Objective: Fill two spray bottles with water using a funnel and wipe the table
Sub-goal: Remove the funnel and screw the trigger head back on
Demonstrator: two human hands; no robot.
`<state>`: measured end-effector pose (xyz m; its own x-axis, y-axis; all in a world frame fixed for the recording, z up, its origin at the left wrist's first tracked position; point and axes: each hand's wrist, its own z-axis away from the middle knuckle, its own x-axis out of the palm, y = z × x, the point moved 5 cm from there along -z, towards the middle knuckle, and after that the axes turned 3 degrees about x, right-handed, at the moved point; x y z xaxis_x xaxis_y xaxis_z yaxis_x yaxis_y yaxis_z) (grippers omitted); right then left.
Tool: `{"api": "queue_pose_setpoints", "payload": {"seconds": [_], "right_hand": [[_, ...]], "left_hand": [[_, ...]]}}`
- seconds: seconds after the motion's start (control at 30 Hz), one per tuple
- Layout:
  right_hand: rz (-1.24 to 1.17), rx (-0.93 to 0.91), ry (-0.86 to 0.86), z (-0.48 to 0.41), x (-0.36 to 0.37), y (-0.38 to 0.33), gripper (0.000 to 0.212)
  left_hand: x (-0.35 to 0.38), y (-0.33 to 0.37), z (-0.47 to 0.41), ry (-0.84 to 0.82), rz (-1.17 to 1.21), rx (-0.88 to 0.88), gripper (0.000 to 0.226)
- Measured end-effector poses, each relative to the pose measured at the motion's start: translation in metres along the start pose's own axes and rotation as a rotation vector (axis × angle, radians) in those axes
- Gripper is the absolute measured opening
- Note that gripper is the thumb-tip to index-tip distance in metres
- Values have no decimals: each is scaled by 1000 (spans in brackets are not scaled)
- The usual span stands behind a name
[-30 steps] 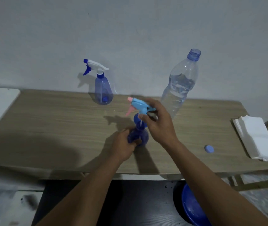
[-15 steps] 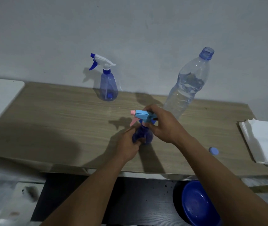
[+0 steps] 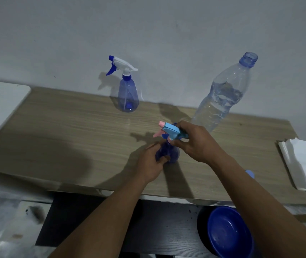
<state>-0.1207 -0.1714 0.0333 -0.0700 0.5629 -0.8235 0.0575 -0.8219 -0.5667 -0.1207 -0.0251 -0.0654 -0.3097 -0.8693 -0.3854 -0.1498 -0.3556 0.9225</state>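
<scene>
Blue translucent near bottle (image 3: 170, 154): upright on the tabletop (image 3: 74, 131), centre, toward the front edge.

Left hand (image 3: 151, 163): fingers curled round the lower body of the near bottle, from its left side.

Right hand (image 3: 198, 144): fingers and thumb curled round the rear of the spray head (image 3: 172, 129) at the bottle's neck. The head is light blue with a pink nozzle tip and a pink trigger, and points left. The hand covers the joint, so how the head sits on the neck cannot be told.

Water bottle (image 3: 222, 95): clear plastic, uncapped, partly filled. It stands just behind the right hand, near the wall (image 3: 167, 34).

Far bottle (image 3: 127, 92): blue translucent, with a white head, blue trigger and blue nozzle pointing left. Upright at the back centre by the wall, well apart from the near bottle.

Cap (image 3: 250, 173): pale blue, on the tabletop just right of the right forearm, which partly hides it.

Napkins (image 3: 304, 164): white stack at the right end of the tabletop.

Bowl (image 3: 228, 231): dark blue, below the tabletop's front edge, partly hidden by the right forearm.
</scene>
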Motion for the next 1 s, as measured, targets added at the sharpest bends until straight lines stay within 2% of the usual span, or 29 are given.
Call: {"api": "queue_pose_setpoints", "payload": {"seconds": [0.03, 0.13, 0.3, 0.47, 0.63, 0.77, 0.8, 0.93, 1.0], "right_hand": [[20, -11, -17, 0, 1, -3, 19], [73, 11, -11, -4, 2, -8, 32], [159, 15, 84, 2, 10, -6, 27], [-81, 22, 117, 9, 15, 4, 19], [-169, 77, 154, 8, 24, 7, 36], [-242, -53, 217, 15, 27, 6, 10], [-258, -43, 226, 14, 30, 9, 11], [-327, 173, 277, 12, 38, 24, 37], [-374, 139, 306, 16, 41, 25, 36]], "left_hand": [[1, -2, 0, 6, 15, 4, 43], [2, -2, -1, 9, 25, -10, 40], [5, -8, 0, -9, 42, -45, 34], [4, -5, 1, 15, 50, -15, 43], [4, -7, 0, 17, 48, -20, 36], [3, -6, -2, 5, 46, 1, 39], [4, -6, -2, 5, 46, 3, 41], [7, -9, 1, 0, 2, -73, 36], [7, -10, 1, 0, 2, -88, 38]]}}
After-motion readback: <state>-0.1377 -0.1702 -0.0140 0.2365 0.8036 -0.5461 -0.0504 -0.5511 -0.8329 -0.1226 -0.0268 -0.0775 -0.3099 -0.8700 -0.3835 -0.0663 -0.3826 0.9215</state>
